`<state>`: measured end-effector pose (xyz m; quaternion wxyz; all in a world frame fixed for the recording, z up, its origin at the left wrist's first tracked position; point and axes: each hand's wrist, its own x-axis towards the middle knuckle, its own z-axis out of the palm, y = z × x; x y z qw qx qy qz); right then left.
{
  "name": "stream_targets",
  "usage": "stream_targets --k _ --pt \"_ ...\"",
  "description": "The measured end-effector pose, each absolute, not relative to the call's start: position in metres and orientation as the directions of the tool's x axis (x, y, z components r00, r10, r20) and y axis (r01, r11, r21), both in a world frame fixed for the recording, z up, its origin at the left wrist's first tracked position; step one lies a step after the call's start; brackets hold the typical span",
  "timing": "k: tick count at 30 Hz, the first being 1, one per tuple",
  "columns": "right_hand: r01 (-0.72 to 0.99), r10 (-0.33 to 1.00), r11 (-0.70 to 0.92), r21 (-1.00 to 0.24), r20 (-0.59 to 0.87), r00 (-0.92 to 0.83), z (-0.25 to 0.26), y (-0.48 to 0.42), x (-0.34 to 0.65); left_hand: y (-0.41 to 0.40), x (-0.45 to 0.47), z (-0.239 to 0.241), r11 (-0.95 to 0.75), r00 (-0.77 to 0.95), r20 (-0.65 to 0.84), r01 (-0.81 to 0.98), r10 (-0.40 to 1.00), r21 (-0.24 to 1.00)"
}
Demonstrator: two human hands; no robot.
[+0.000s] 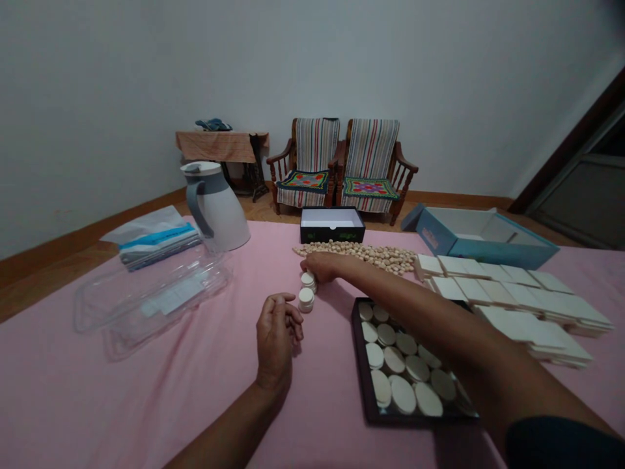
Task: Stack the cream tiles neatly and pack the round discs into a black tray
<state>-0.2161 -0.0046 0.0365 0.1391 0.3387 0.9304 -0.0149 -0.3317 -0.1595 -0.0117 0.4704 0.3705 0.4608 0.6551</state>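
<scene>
My right hand (322, 266) reaches across to the far end of a short row of stacked round pale discs (306, 297). Its fingers are bent down at the far stack, and what they pinch there is hidden. On the near side of the stacks, my left hand (276, 335) rests on the pink cloth, fingers loosely curled and slightly apart, with nothing visible in them. Beneath my right forearm lies a black box (360, 365) holding many more round pale discs (403, 394), partly covered by the arm. Small beige pieces (371, 254) lie heaped just beyond my right hand.
Stacked pale square tiles (508, 293) sit at the right, before a blue open box (488, 238). A black box with a white interior (333, 225) stands at the back. Leftward are a white-grey jug (219, 212), a tissue pack (156, 238) and clear plastic trays (161, 299).
</scene>
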Motion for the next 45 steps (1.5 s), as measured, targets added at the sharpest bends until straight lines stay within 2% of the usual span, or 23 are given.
stream_targets --k 10,16,19,21,24,28,37,45 --pt "0.69 0.683 0.719 0.079 -0.261 -0.682 0.032 -0.016 -0.202 -0.161 -0.328 -0.011 -0.155 -0.255 0.092 -0.238 0.963 0.959" --pt "0.715 0.709 0.696 0.061 -0.213 -0.672 0.062 -0.041 -0.179 -0.166 -0.322 -0.013 -0.129 -0.198 0.101 -0.134 0.975 0.983" --pt "0.707 0.702 0.706 0.025 -0.155 -0.695 0.082 -0.073 -0.166 -0.172 -0.314 -0.01 -0.048 -0.103 0.041 -0.07 0.994 0.996" --pt "0.678 0.675 0.733 -0.051 -0.065 -0.735 0.089 -0.099 -0.159 -0.176 -0.308 -0.006 0.005 -0.04 -0.008 -0.073 0.999 0.997" --pt "0.673 0.675 0.733 -0.094 -0.019 -0.738 0.088 -0.133 -0.154 -0.18 -0.3 0.003 0.056 0.016 -0.055 -0.106 0.998 0.993" --pt "0.685 0.692 0.72 -0.111 0.059 -0.719 0.08 -0.161 -0.15 -0.184 -0.295 0.01 0.125 0.144 -0.118 -0.038 0.983 0.991" --pt "0.683 0.696 0.716 -0.143 0.082 -0.713 0.086 -0.179 -0.131 -0.187 -0.285 0.018 0.234 0.254 -0.221 -0.02 0.942 0.972" --pt "0.707 0.721 0.688 -0.161 0.04 -0.692 0.096 -0.187 -0.114 -0.197 -0.26 0.042 0.348 0.243 -0.318 -0.095 0.917 0.933"
